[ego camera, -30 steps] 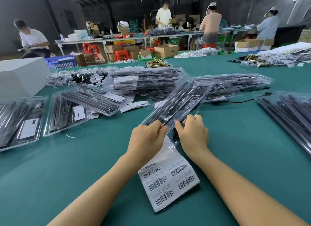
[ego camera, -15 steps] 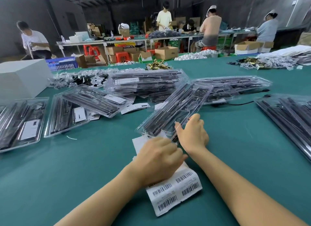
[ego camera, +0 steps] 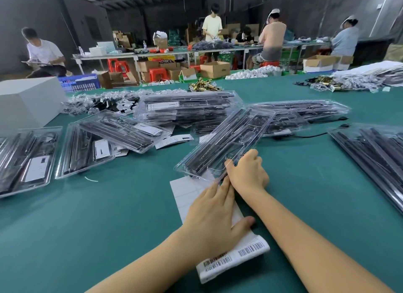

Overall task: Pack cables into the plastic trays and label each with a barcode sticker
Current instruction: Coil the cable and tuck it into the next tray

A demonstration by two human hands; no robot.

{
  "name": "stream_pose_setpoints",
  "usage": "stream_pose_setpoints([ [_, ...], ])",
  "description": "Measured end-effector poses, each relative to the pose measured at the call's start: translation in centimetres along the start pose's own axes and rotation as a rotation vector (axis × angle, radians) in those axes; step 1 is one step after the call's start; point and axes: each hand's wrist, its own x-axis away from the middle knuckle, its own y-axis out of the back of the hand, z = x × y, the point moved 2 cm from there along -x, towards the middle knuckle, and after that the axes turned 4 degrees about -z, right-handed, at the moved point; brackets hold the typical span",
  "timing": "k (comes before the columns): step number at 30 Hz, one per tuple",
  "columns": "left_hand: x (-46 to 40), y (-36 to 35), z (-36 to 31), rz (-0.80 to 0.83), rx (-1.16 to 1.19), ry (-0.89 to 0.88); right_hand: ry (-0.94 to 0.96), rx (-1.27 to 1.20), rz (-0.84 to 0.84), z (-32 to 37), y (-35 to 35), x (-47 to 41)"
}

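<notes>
A green-covered table (ego camera: 109,227) in a busy packing hall carries the work, with other people at benches far behind. The right hand (ego camera: 247,175) grips the near corner of a clear plastic tray (ego camera: 226,144), fingers curled on its rim, holding it down; the tray lies slanted away from that grip, dark cables packed inside. Just on the near side of the grip, the left hand (ego camera: 214,218) lies flat with fingers straight and pressed on the barcode sticker sheet (ego camera: 235,255), fingertips almost touching the tray's edge. The sheet's near end still shows printed barcodes, while its far end under the tray corner looks blank. Judging by this, the labelling step is in hand: the next move would call for peeling one sticker loose and laying it squarely on the tray. Farther out from the grip, left and beyond, more filled trays (ego camera: 122,129) lie already labelled.
</notes>
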Motion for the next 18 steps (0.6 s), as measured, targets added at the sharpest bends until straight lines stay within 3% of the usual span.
stream_pose_setpoints([
  [5, -0.4, 0.2, 0.1, -0.035, -0.027, -0.012, 0.046, -0.104, -0.014, -0.5, 0.3, 0.3],
  [10, -0.4, 0.2, 0.4, 0.030, 0.017, 0.021, 0.072, -0.364, 0.022, -1.3, 1.0, -0.1],
  [13, -0.5, 0.3, 0.6, 0.055, 0.030, 0.027, 0.107, -0.400, 0.043, -1.4, 1.8, -1.0],
  [18, -0.7, 0.7, 1.1, 0.038, 0.005, -0.026, -0.101, -0.746, 0.375, -1.5, 3.2, -2.2],
])
